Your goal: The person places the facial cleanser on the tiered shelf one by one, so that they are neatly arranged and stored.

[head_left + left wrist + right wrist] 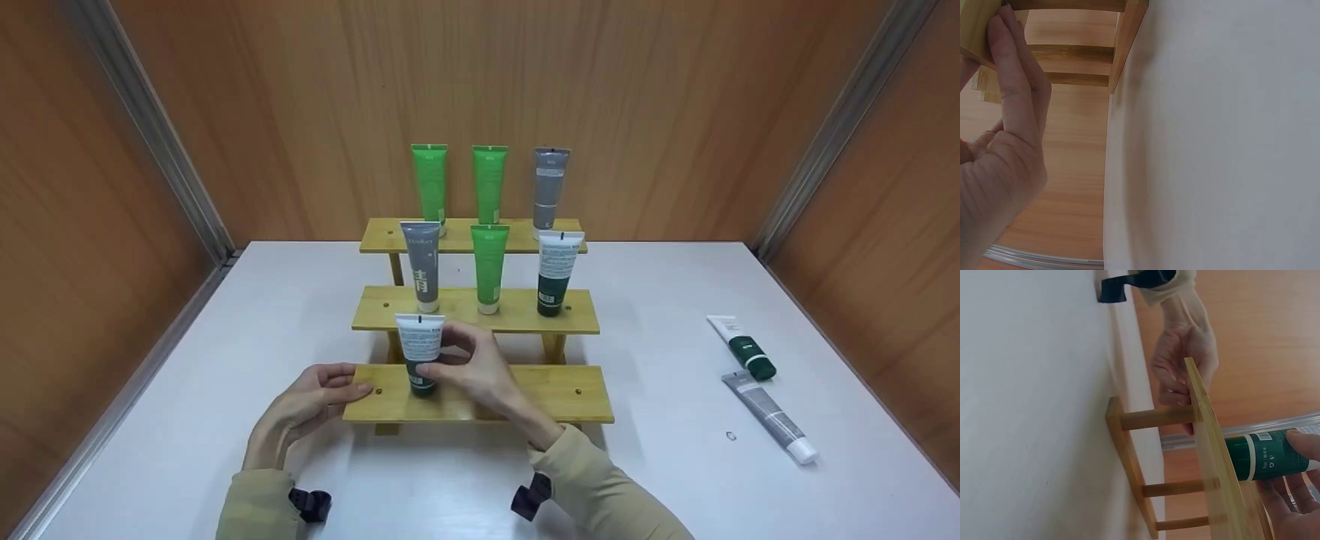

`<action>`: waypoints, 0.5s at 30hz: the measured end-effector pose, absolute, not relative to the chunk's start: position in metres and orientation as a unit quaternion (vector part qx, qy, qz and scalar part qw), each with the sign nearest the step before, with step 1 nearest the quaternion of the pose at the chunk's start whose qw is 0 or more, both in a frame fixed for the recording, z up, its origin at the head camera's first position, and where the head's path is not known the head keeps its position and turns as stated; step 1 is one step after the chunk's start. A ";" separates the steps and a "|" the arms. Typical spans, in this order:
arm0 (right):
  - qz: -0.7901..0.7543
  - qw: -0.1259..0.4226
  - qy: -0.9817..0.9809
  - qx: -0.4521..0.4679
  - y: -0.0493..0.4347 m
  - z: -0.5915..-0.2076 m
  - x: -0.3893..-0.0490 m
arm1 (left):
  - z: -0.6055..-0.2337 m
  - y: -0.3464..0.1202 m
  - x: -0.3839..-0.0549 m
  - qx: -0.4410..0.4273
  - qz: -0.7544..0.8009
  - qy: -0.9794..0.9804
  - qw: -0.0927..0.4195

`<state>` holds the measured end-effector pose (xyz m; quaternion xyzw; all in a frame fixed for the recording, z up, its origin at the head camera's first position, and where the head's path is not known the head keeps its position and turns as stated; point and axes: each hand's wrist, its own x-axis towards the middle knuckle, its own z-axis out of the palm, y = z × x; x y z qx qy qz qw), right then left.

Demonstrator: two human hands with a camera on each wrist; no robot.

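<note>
My right hand point(480, 367) pinches a white and dark green squeeze tube point(421, 341) between thumb and fingers. The tube stands upright, cap down, at the left part of the lowest step of a three-tier wooden display stand point(495, 405). In the right wrist view its dark green cap end point(1238, 455) is right at the board. My left hand point(319, 394) grips the left end of that same step, thumb on top and fingers at the edge and below. From the left wrist view, its fingers point(1010, 73) lie along the board's end.
Green tubes point(490, 184) and a grey tube point(550, 187) stand on the top step. The middle step bears a grey point(422, 262), a green point(489, 266) and a white-green tube point(557, 274). Another white-green tube point(742, 346), a grey tube point(769, 416) and a small ring point(731, 436) lie on the right.
</note>
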<state>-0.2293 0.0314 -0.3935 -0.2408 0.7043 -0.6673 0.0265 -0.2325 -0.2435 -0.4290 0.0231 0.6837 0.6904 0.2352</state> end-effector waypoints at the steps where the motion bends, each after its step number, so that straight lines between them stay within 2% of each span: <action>1: -0.667 0.026 0.704 -0.242 0.031 -0.394 -0.230 | -0.429 -0.244 -0.232 0.024 0.691 0.683 0.236; 15: -0.665 0.028 0.703 -0.252 0.028 -0.395 -0.229 | -0.430 -0.244 -0.231 0.037 0.685 0.690 0.231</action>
